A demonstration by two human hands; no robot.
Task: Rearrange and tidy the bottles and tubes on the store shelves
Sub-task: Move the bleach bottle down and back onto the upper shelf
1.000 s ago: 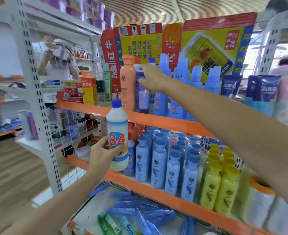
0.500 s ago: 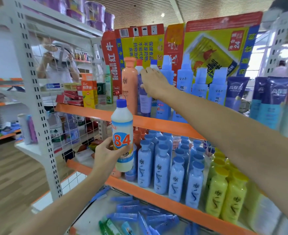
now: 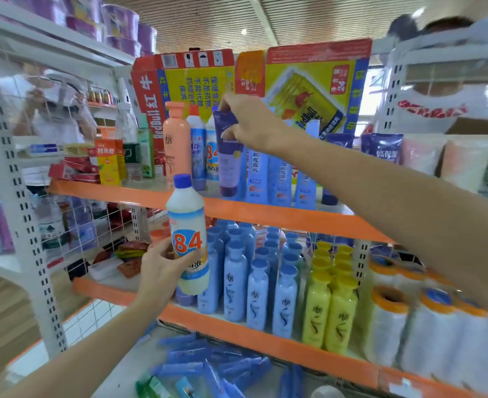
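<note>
My left hand (image 3: 162,271) grips a white "84" bottle (image 3: 187,234) with a blue cap, held upright in front of the middle shelf. My right hand (image 3: 248,122) pinches the crimped top of a purple tube (image 3: 230,162), which hangs cap-down just above the upper orange shelf (image 3: 265,215). Behind the tube stand a peach bottle (image 3: 177,142), a blue-labelled bottle (image 3: 198,150) and a second "84" bottle (image 3: 211,156). Blue spray bottles (image 3: 280,179) line up to its right.
Blue bottles (image 3: 237,277) and yellow bottles (image 3: 329,305) fill the middle shelf, with white rolls (image 3: 386,326) at the right. Blue tubes (image 3: 208,366) lie loose on the bottom shelf. Red Bull cartons (image 3: 309,90) back the top shelf. People stand behind the racks left and right.
My right hand has lifted the purple tube up out of the row on the upper shelf. The left hand with the "84" bottle has stayed about where it was.
</note>
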